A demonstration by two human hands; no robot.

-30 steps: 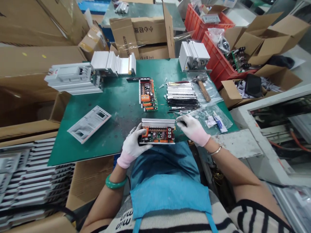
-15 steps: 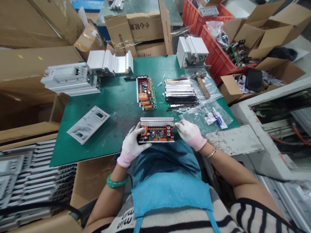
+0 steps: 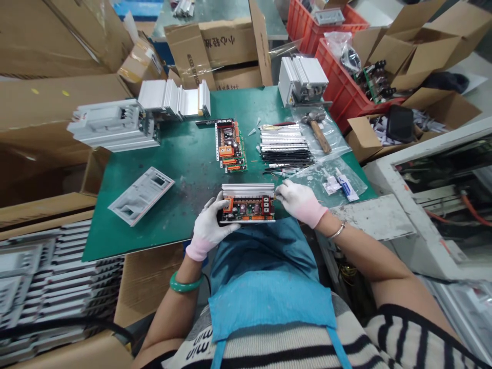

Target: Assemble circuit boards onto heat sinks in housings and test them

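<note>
A circuit board in a finned aluminium heatsink housing (image 3: pixel 249 209) lies near the table's front edge, close to my body. My left hand (image 3: pixel 209 220), in a white glove, grips its left end, fingers over the top and thumb along the lower edge. My gloved right hand (image 3: pixel 298 201) is at the right end, its fingers pinched together by the upper right corner. What those fingertips hold, if anything, is too small to make out. Beyond the housing lie stacked loose circuit boards (image 3: pixel 229 144) and, to their right, a pile of metal and black strips (image 3: pixel 285 143).
Finned aluminium housings (image 3: pixel 115 123) stand at the back left, another group (image 3: pixel 303 79) at the back right. A grey cover panel (image 3: pixel 141 196) lies left. A hammer (image 3: pixel 320 134), plastic bags and a glue tube (image 3: pixel 346 184) lie right. Red crates (image 3: pixel 334 97) and cardboard boxes surround the table.
The view has shifted slightly. My right hand has moved a little upward at the housing's right end; my left hand keeps its hold.
</note>
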